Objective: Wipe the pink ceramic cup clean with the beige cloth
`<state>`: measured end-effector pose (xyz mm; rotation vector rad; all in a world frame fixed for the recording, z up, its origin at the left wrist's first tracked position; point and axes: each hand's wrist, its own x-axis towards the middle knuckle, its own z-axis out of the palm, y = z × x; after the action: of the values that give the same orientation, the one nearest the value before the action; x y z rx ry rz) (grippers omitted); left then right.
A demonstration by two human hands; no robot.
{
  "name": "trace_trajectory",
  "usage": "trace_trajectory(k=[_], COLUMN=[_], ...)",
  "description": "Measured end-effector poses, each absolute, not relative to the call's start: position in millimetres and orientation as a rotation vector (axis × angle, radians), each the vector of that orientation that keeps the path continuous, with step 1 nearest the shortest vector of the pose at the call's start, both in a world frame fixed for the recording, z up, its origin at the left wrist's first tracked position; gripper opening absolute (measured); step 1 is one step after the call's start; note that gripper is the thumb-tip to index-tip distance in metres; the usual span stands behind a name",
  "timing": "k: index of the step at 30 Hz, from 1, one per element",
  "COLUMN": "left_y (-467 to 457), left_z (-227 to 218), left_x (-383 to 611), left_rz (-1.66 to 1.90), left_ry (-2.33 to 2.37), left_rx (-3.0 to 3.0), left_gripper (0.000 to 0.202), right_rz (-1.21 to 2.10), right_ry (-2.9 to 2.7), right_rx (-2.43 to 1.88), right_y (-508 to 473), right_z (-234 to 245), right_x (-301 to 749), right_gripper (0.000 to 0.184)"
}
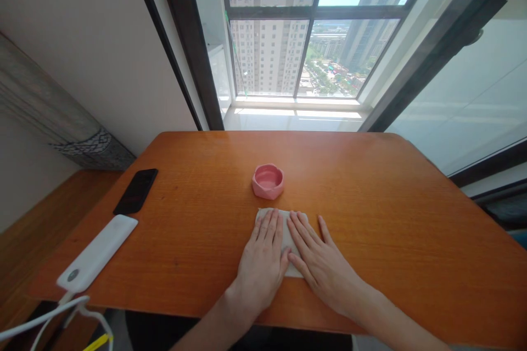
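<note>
A white folded cloth or paper napkin [293,264] lies flat on the wooden table [197,186], close to its front edge. My left hand [264,258] rests flat on its left part with the fingers stretched out. On its right part lies my right hand [319,260], also flat, the little finger spread off the white piece onto the wood. The two thumbs meet over its middle. Just beyond the fingertips stands a pink faceted bowl [268,182], apart from both hands. Much of the white piece is hidden under the hands.
At the table's left edge lie a black phone [136,192] and a white power bank [97,252] with white cables [45,321] running off the edge. A window [296,55] is behind the far edge. A curtain [61,104] hangs at the left.
</note>
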<state>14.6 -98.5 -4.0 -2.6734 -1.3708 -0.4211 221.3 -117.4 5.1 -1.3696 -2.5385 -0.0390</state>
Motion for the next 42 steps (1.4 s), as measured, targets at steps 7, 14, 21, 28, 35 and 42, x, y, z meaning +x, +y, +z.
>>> trace_trajectory(k=[7, 14, 21, 28, 35, 42], left_y=[-71.8, -56.3, 18.7, 94.8, 82.0, 77.2], left_z=[-8.6, 19.9, 61.7, 10.2, 5.8, 8.6], left_x=[-10.0, -33.0, -54.2, -57.4, -59.7, -56.4], left_rz=[-0.385, -0.464, -1.558, -1.706, -1.631, -1.555], left_ry=[-1.429, -1.436, -2.097, -2.326, -2.257, -2.223], left_rx=[-2.693, -2.997, -2.711, -2.320, -2.429, -2.489], left_gripper=[0.070, 0.063, 0.035, 0.035, 0.034, 0.036], right_rz=[0.075, 0.172, 0.270, 0.488, 0.562, 0.474], right_ry=[-2.622, -2.523, -2.073, -2.004, -1.856, -1.666], right_rx=[-1.300, -1.287, -1.242, -1.353, -1.285, -1.304], right_y=[-79.0, -77.2, -40.9, 17.5, 18.0, 22.5], right_z=[8.8, 5.5, 24.7, 13.9, 11.6, 25.7], right_x=[204.4, 198.8, 202.3, 188.0, 184.4, 192.7], right_gripper=[0.078, 0.075, 0.057, 0.068, 0.035, 0.038])
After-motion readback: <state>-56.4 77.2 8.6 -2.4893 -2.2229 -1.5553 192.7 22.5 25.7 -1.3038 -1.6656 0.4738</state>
